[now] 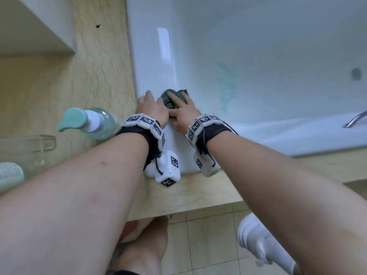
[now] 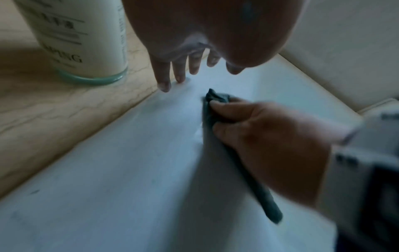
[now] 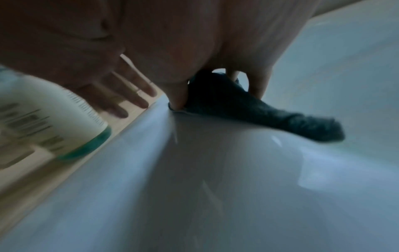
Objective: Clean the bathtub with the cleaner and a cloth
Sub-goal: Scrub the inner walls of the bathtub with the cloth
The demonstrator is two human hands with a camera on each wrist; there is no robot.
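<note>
The white bathtub [image 1: 258, 46] fills the upper right of the head view, and both hands are at the near-left corner of its rim [image 1: 155, 56]. My right hand [image 1: 183, 109] grips a bunched dark green cloth [image 1: 171, 98] and presses it on the rim's inner edge. In the left wrist view thumb and fingers curl round the cloth [image 2: 215, 99]; in the right wrist view the cloth [image 3: 259, 110] trails into the tub. My left hand [image 1: 150, 107] rests flat on the rim beside it, its fingers [image 2: 179, 71] straight and holding nothing. The cleaner pump bottle [image 1: 93, 122] stands on the ledge to the left.
Teal cleaner streaks [image 1: 226, 90] run down the tub's inner wall. A drain [image 1: 356, 74] and a metal tap [image 1: 355, 120] are at the far right. A clear container [image 1: 29, 145] sits on the beige marble ledge [image 1: 95, 66]. My feet are on the tiled floor [image 1: 210, 225] below.
</note>
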